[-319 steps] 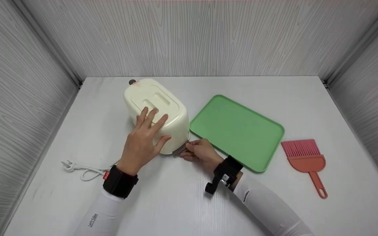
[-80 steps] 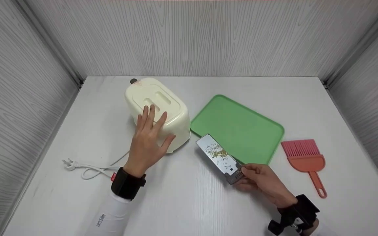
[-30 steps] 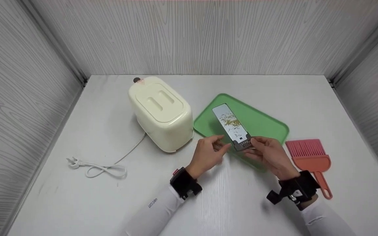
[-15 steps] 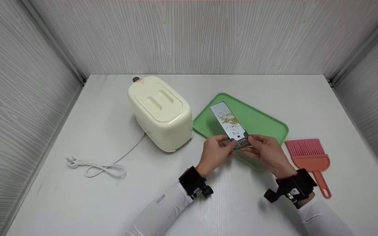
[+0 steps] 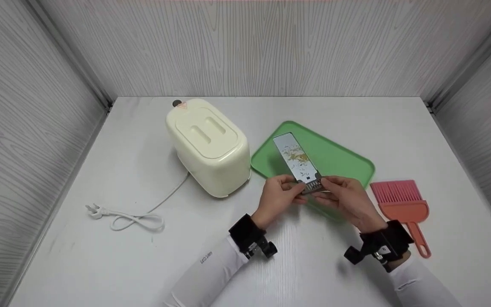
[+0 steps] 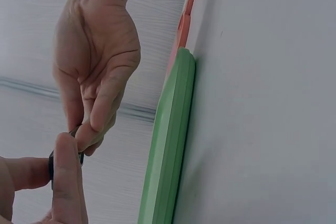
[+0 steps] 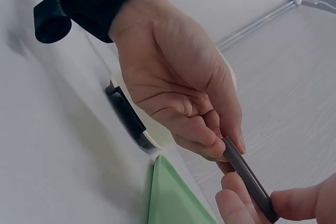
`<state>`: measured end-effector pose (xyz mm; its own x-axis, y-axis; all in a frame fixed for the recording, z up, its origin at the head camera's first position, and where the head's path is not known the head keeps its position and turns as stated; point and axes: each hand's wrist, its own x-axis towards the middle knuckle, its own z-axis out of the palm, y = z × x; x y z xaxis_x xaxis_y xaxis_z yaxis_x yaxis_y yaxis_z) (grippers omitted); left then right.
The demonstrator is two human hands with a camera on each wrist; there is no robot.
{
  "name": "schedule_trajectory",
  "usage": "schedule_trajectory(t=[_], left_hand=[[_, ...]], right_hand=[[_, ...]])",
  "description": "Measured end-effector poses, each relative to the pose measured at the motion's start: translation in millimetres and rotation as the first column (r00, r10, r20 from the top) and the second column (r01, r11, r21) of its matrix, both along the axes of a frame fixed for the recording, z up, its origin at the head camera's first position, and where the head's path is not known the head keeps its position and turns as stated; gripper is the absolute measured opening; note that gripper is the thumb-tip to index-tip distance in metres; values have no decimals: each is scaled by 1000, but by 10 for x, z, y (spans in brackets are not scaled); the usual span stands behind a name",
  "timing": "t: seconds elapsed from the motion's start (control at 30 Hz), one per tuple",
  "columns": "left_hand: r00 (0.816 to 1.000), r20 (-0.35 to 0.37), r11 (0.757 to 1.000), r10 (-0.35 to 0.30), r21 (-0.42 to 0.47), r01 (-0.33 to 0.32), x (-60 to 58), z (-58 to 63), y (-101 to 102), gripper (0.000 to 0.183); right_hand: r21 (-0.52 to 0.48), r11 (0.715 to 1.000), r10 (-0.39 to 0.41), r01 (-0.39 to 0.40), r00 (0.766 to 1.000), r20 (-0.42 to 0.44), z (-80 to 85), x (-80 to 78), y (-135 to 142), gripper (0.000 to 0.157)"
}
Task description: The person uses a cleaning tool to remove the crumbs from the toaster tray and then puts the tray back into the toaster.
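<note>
My left hand (image 5: 275, 198) and right hand (image 5: 350, 202) each pinch a front corner of a toaster's crumb tray (image 5: 294, 155), thumbs on top. Its shiny metal surface carries scattered brownish crumbs, and its dark grey end points toward me. Both hands keep it raised above the green serving tray (image 5: 335, 164). In the right wrist view, the dark end of the crumb tray (image 7: 249, 179) shows edge-on between the two hands. To the left stands the cream toaster (image 5: 211, 147), with two shallow slot-shaped recesses in its top.
A pink-bristled brush with an orange handle (image 5: 403, 211) lies right of the green tray, near my right wrist. The toaster's white cord and plug (image 5: 137, 219) lie looped at the left of the white table (image 5: 79, 264). Wood-grain walls (image 5: 262, 51) enclose the table's back and sides.
My right hand drew the crumb tray from the toaster's lower edge and brought it over the green tray. My left hand left the toaster and took the other corner. The last half second is nearly still.
</note>
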<state>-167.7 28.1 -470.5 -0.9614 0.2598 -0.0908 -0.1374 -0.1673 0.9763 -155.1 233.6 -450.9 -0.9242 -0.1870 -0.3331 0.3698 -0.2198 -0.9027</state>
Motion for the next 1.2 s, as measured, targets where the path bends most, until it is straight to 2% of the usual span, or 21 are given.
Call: schedule_trajectory(t=[0.17, 0.4, 0.6, 0.83, 1.0, 1.2], left_hand=[[1000, 20, 1000, -16, -5, 16, -8, 28, -56, 24], [997, 59, 999, -44, 31, 42, -22, 35, -113, 22], [995, 48, 996, -84, 14, 83, -38, 29, -145, 23], [994, 45, 995, -101, 5, 100, -44, 12, -174, 30], [994, 50, 995, -99, 3, 99, -53, -4, -199, 33], [994, 55, 996, -94, 9, 94, -47, -15, -212, 31]], right_hand=[[23, 1000, 14, -14, 1000, 14, -4, -28, 35, 51], [64, 997, 47, -45, 999, -28, 10, -73, 89, 50], [84, 995, 64, -61, 998, -27, -4, -108, 119, 47], [105, 989, 108, -107, 994, -9, -75, -111, 86, 47], [93, 992, 88, -87, 996, -7, -105, -89, 46, 40], [110, 992, 67, -64, 998, -22, -90, -47, 23, 42]])
